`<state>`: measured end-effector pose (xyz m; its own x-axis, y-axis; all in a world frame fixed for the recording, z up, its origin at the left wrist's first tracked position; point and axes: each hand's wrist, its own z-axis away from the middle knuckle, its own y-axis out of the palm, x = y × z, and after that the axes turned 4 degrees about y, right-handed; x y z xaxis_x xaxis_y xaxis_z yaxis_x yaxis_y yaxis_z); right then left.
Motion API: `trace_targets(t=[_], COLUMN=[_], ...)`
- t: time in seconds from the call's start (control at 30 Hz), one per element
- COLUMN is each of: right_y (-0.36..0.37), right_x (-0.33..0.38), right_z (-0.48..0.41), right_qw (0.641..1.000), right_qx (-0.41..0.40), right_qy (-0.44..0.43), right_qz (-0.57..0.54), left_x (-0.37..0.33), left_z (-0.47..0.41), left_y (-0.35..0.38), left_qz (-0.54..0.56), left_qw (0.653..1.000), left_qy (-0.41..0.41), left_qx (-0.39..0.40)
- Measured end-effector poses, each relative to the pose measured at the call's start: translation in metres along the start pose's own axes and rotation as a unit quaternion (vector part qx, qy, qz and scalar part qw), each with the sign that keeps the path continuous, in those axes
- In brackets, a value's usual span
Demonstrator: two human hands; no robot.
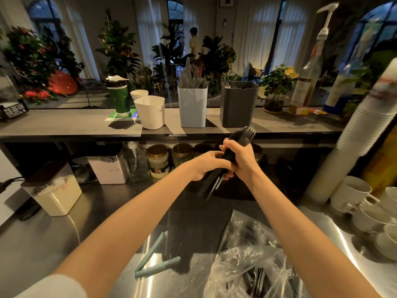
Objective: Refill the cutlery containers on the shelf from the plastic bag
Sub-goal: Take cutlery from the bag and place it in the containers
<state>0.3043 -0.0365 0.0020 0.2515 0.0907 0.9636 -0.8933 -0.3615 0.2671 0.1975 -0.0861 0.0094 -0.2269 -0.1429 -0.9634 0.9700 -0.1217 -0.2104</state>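
Centrally, both hands hold one bundle of black plastic forks (245, 132) in the air, just in front of the near edge of a grey shelf (64, 125). The left hand (206, 166) has its grip curled round the handles. The right hand (242, 160) has its grip clenched round the middle of the bundle. The tines point up and to the far right, just below a dark grey container (238, 104) on the shelf.

To the left of it on the shelf stand a pale container (192, 107), holding what may be wrapped cutlery, though the view is blurred, and then a white container (150, 112). Further left are a paper cup (139, 94) and a green cup (118, 97).

Near right, a clear plastic bag (247, 265) lies open on the steel worktop (43, 244), with dark cutlery inside. An open pale blue clip (154, 258) lies just left of it. Jars (158, 161) and storage tubs (108, 166) sit under the shelf. At the right stand a tall stack of paper cups (365, 136) and white mugs (352, 194).

Beyond the shelf, the room has leafy plants (117, 46), arched windows with white curtains (294, 33), and a person (194, 41) standing far off.
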Motion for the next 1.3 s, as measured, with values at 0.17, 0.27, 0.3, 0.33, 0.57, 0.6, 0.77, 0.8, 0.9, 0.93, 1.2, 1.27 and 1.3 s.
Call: trace_targets(t=[0.17,0.27,0.3,0.33,0.57,0.6,0.77,0.8,0.9,0.93,1.2,1.27,1.3], right_y=[0.001,-0.002,-0.005,-0.008,-0.002,-0.001,-0.005,-0.004,0.001,0.002,0.0,-0.006,-0.01], right_x=[0.0,0.004,0.009,0.015,0.026,0.026,0.029,0.027,0.019,0.018,0.044,0.052,0.056], right_z=[0.0,0.001,-0.001,-0.002,-0.005,-0.004,-0.005,-0.005,-0.007,-0.008,-0.027,-0.034,-0.039], right_qw=[0.997,0.992,0.987,0.979,0.976,0.977,0.984,0.985,0.984,0.982,0.988,0.99,0.988], right_qx=[-0.059,-0.092,-0.111,-0.131,-0.126,-0.12,-0.082,-0.083,-0.094,-0.103,-0.083,-0.068,-0.06], right_qy=[0.001,-0.024,-0.034,-0.043,-0.115,-0.118,-0.131,-0.125,-0.096,-0.087,-0.097,-0.119,-0.137], right_qz=[-0.052,-0.086,-0.115,-0.148,-0.139,-0.134,-0.088,-0.089,-0.115,-0.131,-0.082,-0.027,0.023], left_x=[-0.002,0.001,0.006,0.013,0.017,0.013,0.003,0.001,-0.013,-0.017,-0.039,-0.044,-0.048], left_z=[0.0,-0.005,-0.006,-0.006,-0.005,-0.007,-0.016,-0.016,-0.012,-0.012,-0.021,-0.026,-0.029], left_y=[-0.001,-0.005,-0.008,-0.011,0.02,0.021,0.017,0.017,0.025,0.027,0.02,0.015,0.011], left_qz=[0.028,0.056,0.066,0.097,0.548,0.573,0.581,0.567,0.519,0.507,0.393,0.22,0.152], left_qw=[0.999,0.993,0.981,0.965,0.791,0.772,0.761,0.773,0.816,0.825,0.893,0.953,0.965], left_qy=[-0.003,-0.028,-0.037,-0.056,-0.126,-0.112,-0.096,-0.098,-0.099,-0.1,-0.101,-0.076,-0.037], left_qx=[0.027,-0.105,-0.176,-0.236,-0.24,-0.253,-0.273,-0.267,-0.236,-0.229,-0.193,-0.196,-0.21])
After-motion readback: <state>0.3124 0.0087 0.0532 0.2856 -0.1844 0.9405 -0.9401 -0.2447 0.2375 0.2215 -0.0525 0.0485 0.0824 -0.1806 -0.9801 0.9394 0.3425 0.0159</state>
